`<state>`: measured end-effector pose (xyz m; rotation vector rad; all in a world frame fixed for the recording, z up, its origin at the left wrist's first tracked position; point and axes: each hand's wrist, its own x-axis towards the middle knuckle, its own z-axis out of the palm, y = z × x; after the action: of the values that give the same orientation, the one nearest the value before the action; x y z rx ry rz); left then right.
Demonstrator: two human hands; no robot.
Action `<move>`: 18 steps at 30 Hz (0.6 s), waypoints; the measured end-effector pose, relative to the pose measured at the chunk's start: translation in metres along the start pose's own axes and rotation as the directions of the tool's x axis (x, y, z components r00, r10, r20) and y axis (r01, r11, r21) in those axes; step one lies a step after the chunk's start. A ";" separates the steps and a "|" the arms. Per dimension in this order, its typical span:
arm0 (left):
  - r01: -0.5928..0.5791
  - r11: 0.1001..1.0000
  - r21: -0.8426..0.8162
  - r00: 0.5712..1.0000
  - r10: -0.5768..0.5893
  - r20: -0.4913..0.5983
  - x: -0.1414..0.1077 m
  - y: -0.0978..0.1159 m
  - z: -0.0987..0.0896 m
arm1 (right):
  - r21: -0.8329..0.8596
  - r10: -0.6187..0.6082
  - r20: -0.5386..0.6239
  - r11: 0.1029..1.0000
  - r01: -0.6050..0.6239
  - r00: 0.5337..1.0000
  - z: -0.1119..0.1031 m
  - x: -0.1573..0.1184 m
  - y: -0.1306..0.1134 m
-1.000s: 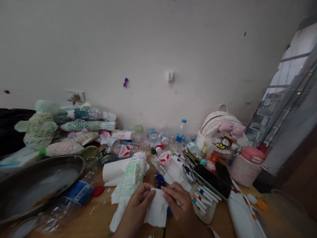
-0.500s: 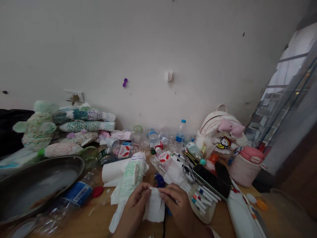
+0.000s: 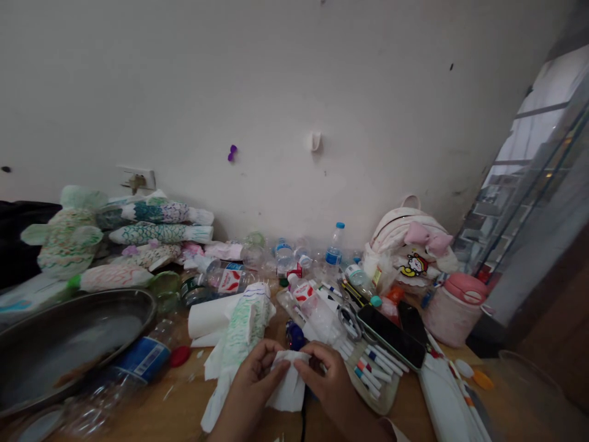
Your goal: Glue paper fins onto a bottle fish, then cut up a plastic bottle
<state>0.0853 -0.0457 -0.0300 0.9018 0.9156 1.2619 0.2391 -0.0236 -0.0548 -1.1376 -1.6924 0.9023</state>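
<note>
A small piece of white paper [image 3: 289, 393] is held up between both hands near the front of the table. My left hand [image 3: 257, 377] pinches its upper left part, and my right hand [image 3: 324, 374] pinches the upper right, the thumbs close together. Just behind my left hand lies a white paper fish shape [image 3: 246, 322] with green scale marks. It rests partly against a white paper roll [image 3: 209, 316]. A dark blue object [image 3: 294, 336] sits behind the held paper.
At left stand a large dark pan [image 3: 150, 307], a bottle with a blue label [image 3: 145, 359] and stacked coloured paper fish [image 3: 161, 233]. To the right are markers [image 3: 368, 374], scissors [image 3: 350, 322], a black phone [image 3: 391, 337], a pink jar [image 3: 453, 313] and a backpack [image 3: 409, 239].
The top of the white paper is now folded or bunched between my fingers. My thumbs have come closer together, and the camera view has shifted slightly.
</note>
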 end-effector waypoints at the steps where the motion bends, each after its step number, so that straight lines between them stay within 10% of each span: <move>1: 0.000 1.000 -0.003 1.000 0.000 0.004 0.000 0.001 0.000 | 0.037 0.039 0.005 0.999 -0.040 0.999 0.001 0.000 0.001; 7: -0.022 1.000 0.010 0.999 0.023 -0.038 0.000 0.004 0.003 | 0.136 0.137 -0.050 0.982 -0.129 0.989 0.003 0.000 0.001; 18: -0.070 0.995 0.072 0.992 0.077 -0.099 0.002 0.001 0.002 | -0.036 -0.232 0.007 0.972 0.232 0.973 -0.002 -0.006 -0.014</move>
<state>0.0869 -0.0437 -0.0281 0.9387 1.0188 1.3562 0.2381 -0.0333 -0.0429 -0.9378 -1.8064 0.7293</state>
